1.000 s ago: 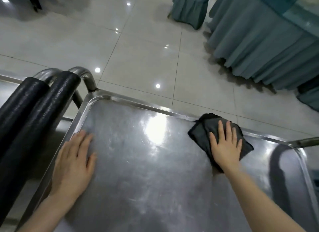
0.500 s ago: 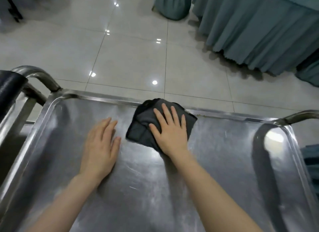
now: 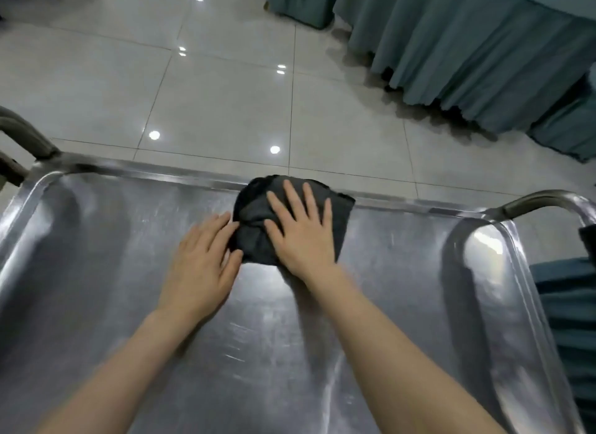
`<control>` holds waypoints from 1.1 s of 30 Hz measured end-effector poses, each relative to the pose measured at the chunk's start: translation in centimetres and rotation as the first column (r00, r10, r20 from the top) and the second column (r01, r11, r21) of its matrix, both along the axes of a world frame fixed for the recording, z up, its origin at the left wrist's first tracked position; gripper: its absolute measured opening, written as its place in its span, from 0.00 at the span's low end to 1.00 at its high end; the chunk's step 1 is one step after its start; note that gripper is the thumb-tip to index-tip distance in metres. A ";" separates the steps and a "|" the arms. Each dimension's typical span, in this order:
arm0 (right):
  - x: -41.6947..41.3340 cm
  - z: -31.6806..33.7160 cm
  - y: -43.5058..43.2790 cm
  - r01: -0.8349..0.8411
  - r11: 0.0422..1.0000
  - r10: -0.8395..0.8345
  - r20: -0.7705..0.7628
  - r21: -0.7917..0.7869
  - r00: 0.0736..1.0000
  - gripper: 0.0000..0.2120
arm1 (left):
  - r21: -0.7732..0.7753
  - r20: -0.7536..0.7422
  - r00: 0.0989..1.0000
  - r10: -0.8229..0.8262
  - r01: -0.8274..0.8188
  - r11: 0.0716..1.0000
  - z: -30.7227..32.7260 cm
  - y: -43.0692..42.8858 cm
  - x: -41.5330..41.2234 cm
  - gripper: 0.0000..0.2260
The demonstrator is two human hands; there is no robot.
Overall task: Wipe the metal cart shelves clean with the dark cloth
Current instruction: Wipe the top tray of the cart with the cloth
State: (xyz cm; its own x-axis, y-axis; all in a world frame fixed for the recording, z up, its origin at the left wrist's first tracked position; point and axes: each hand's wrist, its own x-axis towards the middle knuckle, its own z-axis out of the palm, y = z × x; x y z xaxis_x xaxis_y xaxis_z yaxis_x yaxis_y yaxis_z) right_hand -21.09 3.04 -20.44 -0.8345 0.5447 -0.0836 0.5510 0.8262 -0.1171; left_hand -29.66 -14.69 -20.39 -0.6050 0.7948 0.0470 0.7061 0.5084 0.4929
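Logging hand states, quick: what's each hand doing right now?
Left hand: open, flat on the shelf, fingertips at the dark cloth.
Right hand: open, pressing flat on the dark cloth.

A plain charcoal-black cloth (image 3: 252,209) lay under the right hand (image 3: 303,236), on a silver-grey metal cart shelf (image 3: 96,272) marked with pale scratches and patches of white glare. Beyond that hand, the floor (image 3: 225,104) was glossy pale grey tile, crossed by thin dark grout lines and dotted with white light spots. Farther up and to its right hung pleated teal table skirts (image 3: 467,46).
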 end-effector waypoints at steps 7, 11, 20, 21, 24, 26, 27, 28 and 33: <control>5.7 -0.2 5.1 0.074 0.997 -0.074 -0.032 0.004 0.997 0.28 | 0.007 0.027 0.998 0.056 -0.056 0.998 0.3 0.3 0.2 0.28; 15.8 0.4 13.6 0.402 0.915 -0.402 -0.002 0.032 0.916 0.29 | 0.017 -0.026 0.989 0.147 -0.147 0.989 0.6 1.9 1.3 0.26; 15.1 0.2 14.8 0.433 0.899 -0.434 0.004 0.072 0.901 0.31 | 0.119 0.106 0.994 0.026 -0.039 0.992 1.0 9.3 8.1 0.27; 12.9 -0.1 13.1 0.311 0.948 -0.310 -0.018 0.073 0.950 0.31 | 0.112 0.095 0.995 0.018 -0.028 0.993 1.1 10.0 8.4 0.27; 7.6 -0.3 9.7 0.044 0.999 -0.043 -0.046 0.020 0.998 0.29 | 0.081 0.061 0.998 0.034 -0.039 0.996 0.9 11.6 9.1 0.26; 6.8 -0.3 10.0 -0.025 1.000 0.025 -0.047 0.004 0.999 0.28 | 0.038 0.048 0.995 0.082 -0.084 0.996 0.6 12.2 9.4 0.26; 7.5 -0.3 10.8 -0.029 1.000 0.029 -0.061 0.004 0.998 0.28 | 0.013 0.023 0.996 0.087 -0.087 0.996 0.4 12.3 9.6 0.26; 8.7 -0.4 11.9 -0.006 1.000 0.007 -0.072 0.012 0.997 0.28 | -0.009 -0.009 0.997 0.079 -0.079 0.997 0.2 12.4 9.7 0.26; 19.3 0.4 21.8 0.402 0.915 -0.402 0.001 0.041 0.916 0.30 | -0.040 -0.046 0.995 0.093 -0.095 0.995 0.1 12.6 9.9 0.27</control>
